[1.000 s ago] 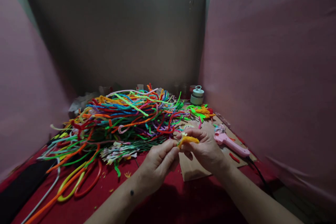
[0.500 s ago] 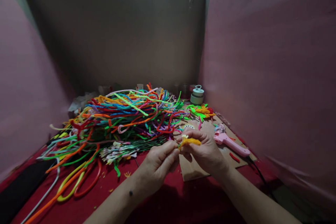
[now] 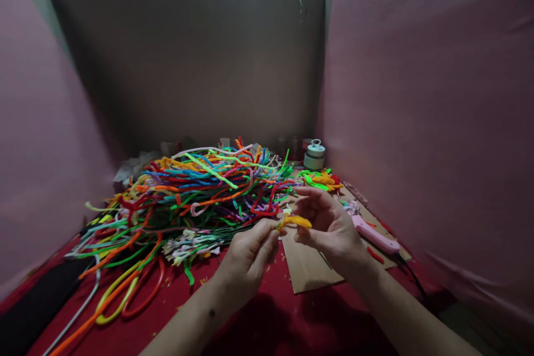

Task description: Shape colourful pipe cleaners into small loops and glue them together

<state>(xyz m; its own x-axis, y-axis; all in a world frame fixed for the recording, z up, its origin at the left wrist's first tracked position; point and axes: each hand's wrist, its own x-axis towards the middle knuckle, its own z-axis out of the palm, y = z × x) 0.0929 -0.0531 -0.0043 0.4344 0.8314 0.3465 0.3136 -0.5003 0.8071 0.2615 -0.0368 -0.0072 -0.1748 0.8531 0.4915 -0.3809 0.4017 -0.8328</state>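
In my left hand (image 3: 252,253), thumb and fingers pinch the base of a small flower piece made from pipe cleaner. Its fuzzy yellow-orange petal (image 3: 297,222) sticks out to the right, curving a little. A bit of green shows at the pinch, and small pale tips (image 3: 287,208) stand just above the petal. My right hand (image 3: 334,228) is open around the petal's free end, thumb below and fingers spread above. Whether its thumb touches the petal is hard to make out.
A big heap of coloured pipe cleaners (image 3: 208,183) fills the left and middle. In front lies a bundle of white-tipped stems (image 3: 192,246). At right, a pink glue gun (image 3: 377,236) with a cord rests on cardboard (image 3: 308,272). A mint-green container (image 3: 314,156) stands behind.
My right hand has let go of the flower piece and spread its fingers, moving slightly right. The left hand still pinches it, and the petal now points more to the right. The view has shifted slightly.
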